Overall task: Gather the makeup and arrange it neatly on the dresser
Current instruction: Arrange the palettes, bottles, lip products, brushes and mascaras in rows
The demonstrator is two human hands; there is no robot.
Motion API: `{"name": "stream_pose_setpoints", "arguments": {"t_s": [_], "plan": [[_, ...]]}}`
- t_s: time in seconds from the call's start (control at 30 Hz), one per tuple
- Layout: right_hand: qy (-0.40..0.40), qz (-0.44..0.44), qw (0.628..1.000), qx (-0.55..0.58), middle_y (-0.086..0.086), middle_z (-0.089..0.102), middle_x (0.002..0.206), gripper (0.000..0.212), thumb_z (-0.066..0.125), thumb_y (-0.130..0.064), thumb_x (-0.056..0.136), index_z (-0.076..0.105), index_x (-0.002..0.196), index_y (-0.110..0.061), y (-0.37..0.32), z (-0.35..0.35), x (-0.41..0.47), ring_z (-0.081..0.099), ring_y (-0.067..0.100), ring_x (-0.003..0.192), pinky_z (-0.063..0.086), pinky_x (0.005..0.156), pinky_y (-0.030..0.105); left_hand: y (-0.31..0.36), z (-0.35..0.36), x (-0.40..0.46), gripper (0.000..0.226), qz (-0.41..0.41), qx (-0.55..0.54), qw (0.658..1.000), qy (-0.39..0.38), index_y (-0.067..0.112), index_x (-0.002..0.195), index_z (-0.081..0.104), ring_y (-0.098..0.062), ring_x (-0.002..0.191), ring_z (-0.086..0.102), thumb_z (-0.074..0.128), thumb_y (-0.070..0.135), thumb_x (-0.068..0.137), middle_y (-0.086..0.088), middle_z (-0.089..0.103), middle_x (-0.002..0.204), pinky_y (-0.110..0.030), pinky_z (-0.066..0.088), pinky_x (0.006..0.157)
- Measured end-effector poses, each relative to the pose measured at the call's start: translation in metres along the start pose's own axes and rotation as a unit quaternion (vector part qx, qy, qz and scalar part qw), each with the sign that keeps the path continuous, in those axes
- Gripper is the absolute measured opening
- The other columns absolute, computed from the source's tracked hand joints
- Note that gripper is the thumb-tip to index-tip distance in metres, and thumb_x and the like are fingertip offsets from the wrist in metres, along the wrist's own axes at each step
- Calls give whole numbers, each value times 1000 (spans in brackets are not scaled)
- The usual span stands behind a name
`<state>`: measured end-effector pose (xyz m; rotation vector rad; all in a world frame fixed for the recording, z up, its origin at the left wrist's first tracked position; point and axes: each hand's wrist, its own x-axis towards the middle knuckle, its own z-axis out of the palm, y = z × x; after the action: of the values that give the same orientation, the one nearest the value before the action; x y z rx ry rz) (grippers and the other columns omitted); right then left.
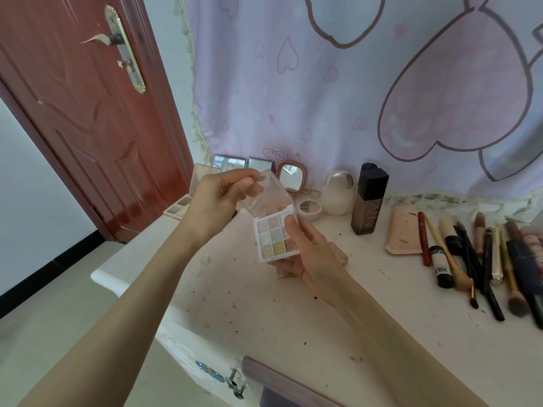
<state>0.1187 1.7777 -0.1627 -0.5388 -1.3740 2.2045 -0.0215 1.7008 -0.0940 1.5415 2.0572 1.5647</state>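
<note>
Small white nine-pan eyeshadow palette point(274, 237) — held above the white counter point(249, 304): right hand point(311, 254) grips its base, left hand point(217, 198) pinches its clear lid point(264, 195) open.

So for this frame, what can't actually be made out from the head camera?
- Eyeshadow palette: the right hand covers part of its right column of pans; the left hand holds the clear lid.
- Open palettes at the back left: partly hidden behind the left hand.
- Brushes and pencils: the row is cut off by the right edge.
- Small round pot: lid lettering too small to read.
</note>
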Motion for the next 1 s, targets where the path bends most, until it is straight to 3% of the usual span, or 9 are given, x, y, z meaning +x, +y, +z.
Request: {"name": "stream_pose_setpoints", "arguments": {"t_s": [0.13, 0.27, 0.37, 0.47, 0.57, 0.67, 0.77, 0.9, 1.0], "plan": [[53, -61, 993, -83, -3, 71, 92, 16, 46, -40, 93, 62, 97, -40, -6, -3, 0, 70, 20, 88, 57, 77, 46, 5, 2, 5, 22, 4, -8, 1000, -25, 17, 105, 62, 1, 64, 57, 50, 4, 93, 5, 66, 75, -12, 48, 72], [51, -90, 986, -128, -12, 72, 79, 22, 48, -35, 94, 66, 101, -26, -14, -3, -1, 70, 14, 77, 54, 56, 27, 6, 6, 6, 23, -8, -4, 999, -51, 8, 109, 64, -11, 71, 59, 50, 2, 92, -1, 65, 75, -13, 47, 73], [53, -103, 982, -148, -8, 73, 85, 13, 54, -30, 91, 67, 86, -32, -15, -2, -2, 68, 8, 77, 56, 64, 27, 6, 11, 8, 22, -12, 16, 997, -71, 11, 109, 65, -13, 76, 59, 50, 6, 93, -2, 65, 77, -14, 46, 76], [56, -86, 982, -160, -10, 74, 86, 11, 57, -33, 89, 69, 90, -32, -15, -5, 0, 70, 9, 80, 58, 70, 32, 6, 12, 8, 22, -4, 50, 995, -82, 11, 107, 67, -10, 77, 57, 50, 8, 94, 6, 64, 75, -17, 44, 77], [64, -81, 979, -176, -12, 73, 87, 14, 59, -36, 88, 70, 95, -30, -14, -8, 1, 70, 10, 78, 57, 69, 32, 2, 13, 5, 23, -10, 43, 996, -84, 17, 110, 64, 4, 72, 59, 51, 8, 93, 6, 66, 89, -11, 43, 70], [84, -75, 982, -152, -9, 74, 87, 8, 58, -30, 90, 65, 89, -34, -11, -11, 3, 69, 12, 79, 56, 69, 31, -12, 15, -1, 25, -34, 49, 998, -28, 20, 115, 62, -1, 87, 59, 55, 16, 92, 6, 66, 103, -8, 43, 75], [106, -52, 989, -83, -5, 74, 89, 9, 60, -22, 90, 65, 95, -26, -12, -14, 6, 70, 15, 79, 57, 71, 34, -23, 18, -18, 47, -84, 28, 996, 25, 20, 131, 50, 3, 86, 54, 60, 31, 87, 7, 59, 106, -2, 41, 72], [141, -70, 986, -58, 3, 69, 101, 10, 62, -17, 89, 62, 99, -20, -14, -17, 11, 70, 20, 80, 57, 64, 34, -30, 27, -45, 95, -150, 7, 989, 1, 25, 144, 26, 0, 102, 51, 60, 68, 67, 8, 49, 122, -16, 41, 80], [150, -80, 984, -57, 1, 65, 104, 19, 62, -17, 89, 58, 107, -17, -13, -17, 12, 69, 21, 88, 58, 68, 35, -31, 39, -60, 108, -145, 53, 987, -39, 23, 147, 16, -6, 111, 45, 70, 63, 63, 9, 40, 129, -25, 41, 89]]}}
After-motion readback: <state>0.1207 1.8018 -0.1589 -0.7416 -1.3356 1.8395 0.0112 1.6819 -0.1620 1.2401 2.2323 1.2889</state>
